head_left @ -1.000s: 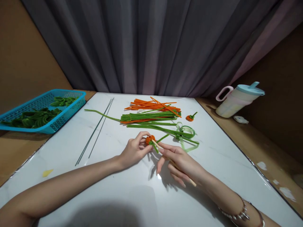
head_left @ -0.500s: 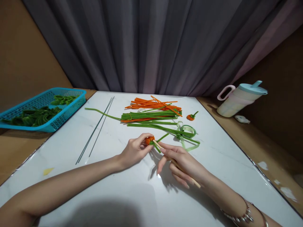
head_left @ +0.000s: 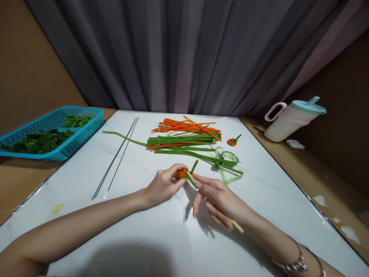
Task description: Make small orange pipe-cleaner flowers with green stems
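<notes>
My left hand pinches a small orange pipe-cleaner pumpkin between thumb and fingers. Green pipe-cleaner ends stick out from its green top. In my right hand is a thin wooden stick, held like a pen, its tip against the green part of the pumpkin. Whether the tip goes in or only touches, I cannot tell. A second orange pumpkin with a green stem lies farther back on the right.
Behind my hands lie orange pipe cleaners, a green bundle and a roll of green ribbon. Thin dark wires are on the left. A blue basket holds green coiled pieces. A lidded cup stands at right.
The pumpkin has turned slightly in my left hand, and its loose green end now points more upward. The stick and right hand have shifted only a little.
</notes>
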Demonstrator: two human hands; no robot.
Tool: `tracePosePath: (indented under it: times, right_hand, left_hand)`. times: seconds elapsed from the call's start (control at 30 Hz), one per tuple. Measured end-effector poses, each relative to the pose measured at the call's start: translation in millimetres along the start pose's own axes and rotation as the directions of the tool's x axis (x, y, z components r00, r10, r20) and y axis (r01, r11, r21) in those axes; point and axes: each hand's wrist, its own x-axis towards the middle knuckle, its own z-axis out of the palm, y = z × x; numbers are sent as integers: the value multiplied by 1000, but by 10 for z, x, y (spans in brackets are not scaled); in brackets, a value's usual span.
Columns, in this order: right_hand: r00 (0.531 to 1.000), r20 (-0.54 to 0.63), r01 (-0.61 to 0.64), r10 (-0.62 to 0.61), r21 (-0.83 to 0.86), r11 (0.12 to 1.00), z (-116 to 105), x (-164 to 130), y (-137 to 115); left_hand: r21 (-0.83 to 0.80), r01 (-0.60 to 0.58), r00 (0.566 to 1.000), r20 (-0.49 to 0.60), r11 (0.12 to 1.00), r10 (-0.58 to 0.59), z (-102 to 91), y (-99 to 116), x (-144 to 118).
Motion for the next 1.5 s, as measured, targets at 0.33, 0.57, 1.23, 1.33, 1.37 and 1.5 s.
tracePosePath:
  times: [0.33,0.57,1.23,1.33,1.37,1.5]
  right_hand:
    - [993,-115,-11,-2,-112,994,-111,47,62]
    - [991,-132,-10,-21,-233,972,-94,21,73]
    - [984,-112,47,-135,-573,818,-72,-19,-4]
    - [985,-100,54,-141,-597,800,-100,-29,-3]
    - [985,-97,58,-145,-603,796,-110,-31,-7]
    - [984,-66,96,-168,-599,795,-142,-29,-42]
  left_hand:
    - [-19,74,996,50,997,-73,-13,-3,19]
    - [-14,51,998,47,999,-50,-11,-2,17]
    - [-262,302,947,195,916,-256,-28,51,87]
    - [-300,328,938,215,896,-272,-28,57,93]
    - [-313,340,934,223,887,-279,-29,62,95]
    - [-368,382,918,261,848,-300,-37,85,111]
